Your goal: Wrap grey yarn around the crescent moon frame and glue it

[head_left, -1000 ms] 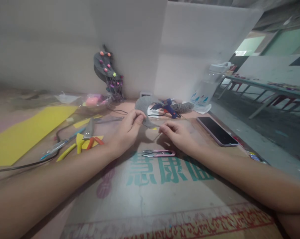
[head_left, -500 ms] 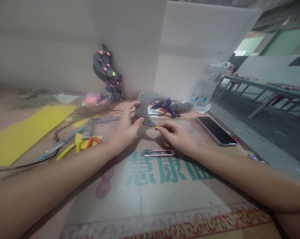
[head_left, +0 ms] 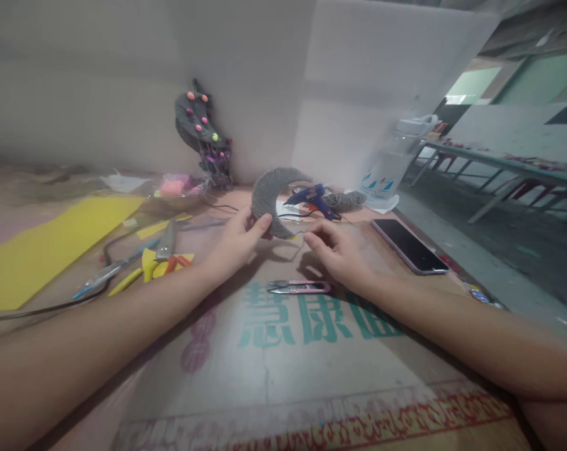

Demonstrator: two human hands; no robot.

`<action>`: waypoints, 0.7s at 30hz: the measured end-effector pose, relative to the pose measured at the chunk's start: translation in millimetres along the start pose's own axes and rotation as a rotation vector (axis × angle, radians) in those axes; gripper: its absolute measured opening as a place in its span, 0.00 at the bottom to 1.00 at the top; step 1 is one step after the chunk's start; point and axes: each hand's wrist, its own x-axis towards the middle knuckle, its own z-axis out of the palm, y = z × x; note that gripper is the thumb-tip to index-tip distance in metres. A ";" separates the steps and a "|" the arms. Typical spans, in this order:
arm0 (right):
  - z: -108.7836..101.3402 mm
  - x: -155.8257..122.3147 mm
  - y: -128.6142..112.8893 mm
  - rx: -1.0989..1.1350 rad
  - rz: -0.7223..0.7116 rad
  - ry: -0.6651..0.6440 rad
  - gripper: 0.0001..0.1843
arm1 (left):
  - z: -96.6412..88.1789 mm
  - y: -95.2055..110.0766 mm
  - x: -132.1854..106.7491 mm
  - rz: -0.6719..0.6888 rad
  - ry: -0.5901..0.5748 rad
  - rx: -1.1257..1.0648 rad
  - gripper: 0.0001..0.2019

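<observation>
A crescent wrapped in grey yarn is gripped at its outer curve by my left hand, thumb in front. A bit of yellow shows at its lower tip. Just right of that tip, my right hand pinches a thin strand of grey yarn, which hangs in a loose curve. Pink thread snips lie on the board below the hands. Behind the crescent rest a blue glue gun and a bundle of grey yarn.
A phone lies at the right, with a clear water bottle behind it. On the left are yellow sheet, pliers and a cable. A decorated grey crescent leans at the back wall.
My right hand has moved slightly right, off the crescent's lower tip, and a yarn strand now shows between them. My left fingers have shifted lower on the crescent.
</observation>
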 end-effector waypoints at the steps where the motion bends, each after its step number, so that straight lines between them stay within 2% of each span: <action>1: -0.7 0.1 -0.2 0.013 -0.010 0.037 0.10 | 0.0 0.7 0.0 -0.008 -0.003 -0.011 0.13; 3: -1.3 -0.1 -0.9 0.060 0.020 0.046 0.08 | 0.7 2.6 0.2 -0.027 -0.008 -0.030 0.12; 9: 4.3 -2.5 2.5 0.290 0.201 -0.173 0.14 | 2.5 3.6 0.1 -0.037 -0.007 -0.057 0.11; 14: 7.0 -1.4 7.9 0.269 0.220 -0.215 0.13 | 1.2 2.0 -0.7 -0.065 0.062 -0.033 0.26; 15: 6.7 -1.0 7.6 0.243 0.220 -0.210 0.12 | 1.0 2.3 -1.0 -0.059 0.061 -0.018 0.25; 18: 5.6 -0.2 4.9 0.192 0.239 -0.212 0.12 | 0.3 3.4 -1.5 -0.032 0.028 0.041 0.09; 21: 4.9 0.1 2.6 0.166 0.261 -0.216 0.13 | -0.2 3.6 -1.9 0.002 -0.008 0.100 0.11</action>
